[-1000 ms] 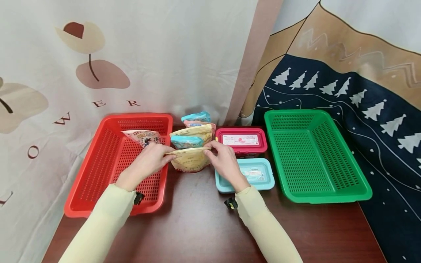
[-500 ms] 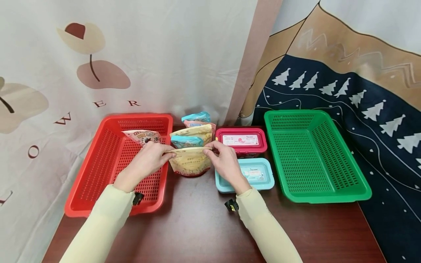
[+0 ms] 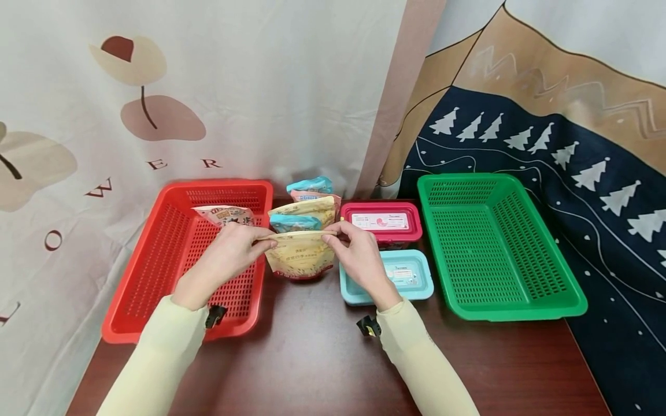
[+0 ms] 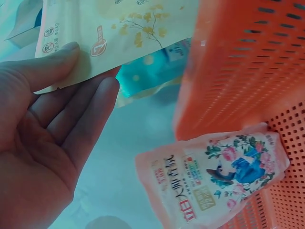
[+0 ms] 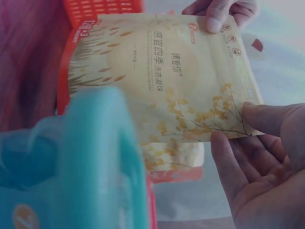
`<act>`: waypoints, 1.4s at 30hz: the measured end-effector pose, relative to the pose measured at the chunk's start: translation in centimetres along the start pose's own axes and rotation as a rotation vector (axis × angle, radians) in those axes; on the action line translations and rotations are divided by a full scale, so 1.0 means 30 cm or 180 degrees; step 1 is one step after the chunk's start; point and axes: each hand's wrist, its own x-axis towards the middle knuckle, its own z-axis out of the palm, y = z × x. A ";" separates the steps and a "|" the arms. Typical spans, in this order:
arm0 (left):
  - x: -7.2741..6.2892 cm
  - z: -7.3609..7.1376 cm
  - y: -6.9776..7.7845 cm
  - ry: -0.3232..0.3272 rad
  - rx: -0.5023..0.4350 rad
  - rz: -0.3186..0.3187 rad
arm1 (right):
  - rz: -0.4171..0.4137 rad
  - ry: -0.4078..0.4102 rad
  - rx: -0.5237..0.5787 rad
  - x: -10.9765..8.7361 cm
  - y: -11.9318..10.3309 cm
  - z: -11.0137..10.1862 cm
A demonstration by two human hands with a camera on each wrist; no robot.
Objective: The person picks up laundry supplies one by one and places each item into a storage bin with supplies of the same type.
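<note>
Between my hands a pale yellow laundry capsule pouch [image 3: 302,257] is held by its top corners, its printed front facing me and its red base just above or at the table. The left hand [image 3: 229,254] pinches the left corner between thumb and fingers. At the opposite corner the right hand [image 3: 361,254] pinches the same edge. Leaf drawings and lettering show on the pouch [image 5: 157,81] in the right wrist view. Right behind it stand a blue-topped pouch [image 3: 295,223] and another yellow pouch [image 3: 322,208], partly hidden.
On the left, a red basket [image 3: 119,289] holds a pink flowered pouch [image 4: 214,176]. Pink and blue pouches [image 3: 310,186] stand at the back. Right of my hands are a magenta box [image 3: 382,236] and a light blue box [image 3: 413,292], then a green basket [image 3: 515,315].
The yellow laundry capsule pouch's lower end has come down and toward me, so more of its front shows. Both hands have kept their grip on its top edge, shifting only slightly.
</note>
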 end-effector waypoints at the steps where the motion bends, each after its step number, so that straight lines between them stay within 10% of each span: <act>1: -0.004 -0.005 0.003 0.0031 0.0002 0.0006 | -0.0006 -0.0002 0.0008 -0.001 -0.005 -0.002; 42: -0.144 -0.226 0.072 0.1311 -0.0078 0.0270 | -0.0652 0.0157 0.0733 -0.013 -0.252 -0.026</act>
